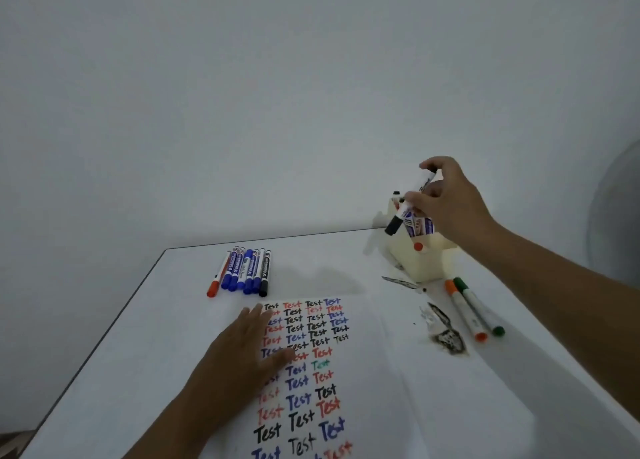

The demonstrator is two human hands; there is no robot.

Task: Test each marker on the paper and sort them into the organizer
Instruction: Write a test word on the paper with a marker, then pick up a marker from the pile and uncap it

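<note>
A plain white wall (277, 95) rises behind a white table (173, 320) with a dark edge. On the table lies one sheet of paper (363, 372), covered in rows of the word "Test" written in black, red, blue and, once, green.

The left hand (239, 351) lies flat on the left side of the paper, fingers straight and slightly spread, holding nothing. The right hand (446, 199) is raised over the cream organizer (429, 261) at the far right corner of the table; its thumb and fingers pinch one black-capped marker (405, 209), which is tilted, cap end down and to the left, just above the organizer's opening. Inside the organizer the tops of further markers show, among them two black ends at its back left and some blue-and-white barrels under the hand; their full number cannot be told. A single orange dot marks the organizer's front.

Beyond the paper, at the far left, a row of seven markers (242, 271) lies side by side, touching: one red at the left, five blue in the middle, one black at the right. To the right of the paper, just in front of the organizer, two markers lie side by side: an orange marker (464, 309) and a green marker (479, 306). Dark smudges (446, 337) stain the table between these and the paper.
</note>
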